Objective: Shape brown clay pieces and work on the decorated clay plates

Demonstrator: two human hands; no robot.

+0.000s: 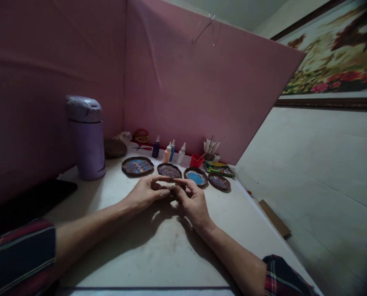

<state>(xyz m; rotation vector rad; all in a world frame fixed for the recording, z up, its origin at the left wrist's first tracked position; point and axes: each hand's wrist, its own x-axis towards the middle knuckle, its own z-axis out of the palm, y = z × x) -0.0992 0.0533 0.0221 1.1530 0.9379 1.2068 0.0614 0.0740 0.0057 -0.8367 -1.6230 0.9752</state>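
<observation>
My left hand (146,192) and my right hand (192,201) meet at the middle of the white table (159,250). Their fingertips pinch together on a small dark lump (172,188) that is mostly hidden between them. Just beyond my hands lies a row of painted round dishes: a large one with blue paint (137,166), a purple-patterned one (169,170), one with a bright blue centre (196,176) and a smaller dark one (219,181). Both forearms rest on the table, in plaid sleeves.
A lilac thermos (86,137) stands at the left. Small paint bottles (169,151), a red cup (196,160), a holder of brushes (210,149) and a coloured packet (219,168) line the pink partition (186,94). A dark lump (114,148) and red scissors (142,137) sit in the corner.
</observation>
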